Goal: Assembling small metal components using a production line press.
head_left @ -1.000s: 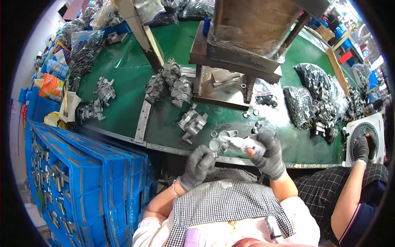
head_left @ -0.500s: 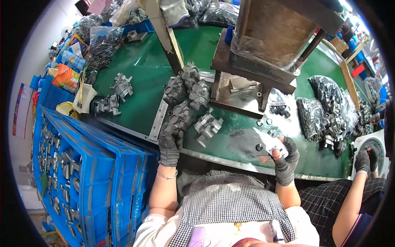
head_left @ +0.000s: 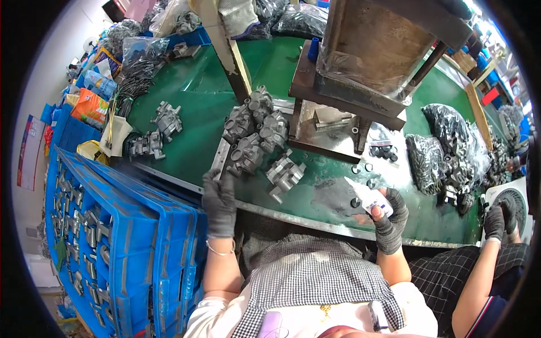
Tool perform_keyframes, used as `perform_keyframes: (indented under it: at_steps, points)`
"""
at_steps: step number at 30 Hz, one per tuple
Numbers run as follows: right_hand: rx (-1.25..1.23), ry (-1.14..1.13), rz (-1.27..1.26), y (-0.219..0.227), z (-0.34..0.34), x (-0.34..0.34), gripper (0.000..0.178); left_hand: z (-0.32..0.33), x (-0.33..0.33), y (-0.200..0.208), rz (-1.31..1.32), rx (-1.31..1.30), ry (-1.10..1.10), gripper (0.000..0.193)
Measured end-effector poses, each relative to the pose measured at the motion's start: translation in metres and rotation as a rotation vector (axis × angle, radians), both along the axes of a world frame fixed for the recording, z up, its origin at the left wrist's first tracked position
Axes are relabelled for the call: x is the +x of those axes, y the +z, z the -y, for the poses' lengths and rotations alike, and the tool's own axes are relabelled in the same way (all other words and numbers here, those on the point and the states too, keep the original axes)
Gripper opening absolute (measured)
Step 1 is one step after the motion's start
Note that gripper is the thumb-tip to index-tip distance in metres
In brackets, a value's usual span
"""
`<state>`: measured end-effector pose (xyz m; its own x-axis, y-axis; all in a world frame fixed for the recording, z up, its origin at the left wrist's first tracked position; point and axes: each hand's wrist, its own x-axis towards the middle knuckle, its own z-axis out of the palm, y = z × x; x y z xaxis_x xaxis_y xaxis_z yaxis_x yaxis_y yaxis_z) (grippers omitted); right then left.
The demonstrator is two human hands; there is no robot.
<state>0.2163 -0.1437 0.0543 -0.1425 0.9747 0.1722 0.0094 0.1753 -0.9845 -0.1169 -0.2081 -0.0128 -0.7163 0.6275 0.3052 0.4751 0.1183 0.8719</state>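
Note:
A small white squeeze bottle (head_left: 371,198) with a pointed nozzle is gripped in my gloved right hand (head_left: 392,224), its tip tilted up and to the left. My left hand (head_left: 219,204), in a dark grey glove, hovers at the table's front edge. Its fingers are stretched out and nothing shows in them. Just beyond it stands a grey cast-metal housing (head_left: 245,155), one of several grouped together. A separate metal housing (head_left: 285,175) lies to their right. Near the bottle's tip, small black caps (head_left: 355,201) rest on the green tabletop (head_left: 327,211).
A heavy press (head_left: 360,73) stands at the back centre. Blue crates (head_left: 132,248) with metal parts are stacked at my left. Bags of black parts (head_left: 425,160) lie to the right. A co-worker's gloved hands (head_left: 498,221) are beside a white fan (head_left: 510,197).
My left hand has come away from the nearest metal housing, moving left and toward me, and its fingers have straightened. My right hand stays nearly in place with the bottle.

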Motion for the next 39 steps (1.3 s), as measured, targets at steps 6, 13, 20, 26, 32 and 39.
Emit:
perform_keyframes:
  at_steps: [6, 13, 20, 26, 32, 39]
  points:
    - [0.081, 0.047, 0.045, -0.007, -0.001, -0.003, 0.042, -0.013, 0.075, 0.012, -0.676, -0.365, -0.347, 0.043]
    - [0.049, 0.013, -0.033, -0.024, 0.001, 0.006, 0.039, -0.015, 0.083, 0.006, 0.301, -0.398, -0.65, 0.047]
    - [0.047, 0.224, 0.383, -0.01, -0.007, 0.0, 0.042, -0.007, 0.113, 0.025, 1.095, -0.297, -0.763, 0.047]
    - [0.146, 0.196, 0.532, -0.003, -0.008, -0.005, 0.038, -0.008, 0.119, 0.018, 1.002, -0.258, -0.799, 0.048]
    - [0.162, 0.257, 0.613, 0.005, -0.009, -0.007, 0.037, -0.009, 0.113, 0.028, 1.072, -0.34, -0.815, 0.043]
    - [0.228, 0.386, 0.659, 0.015, -0.007, -0.017, 0.029, -0.01, 0.114, 0.03, 1.003, -0.401, -0.799, 0.043]
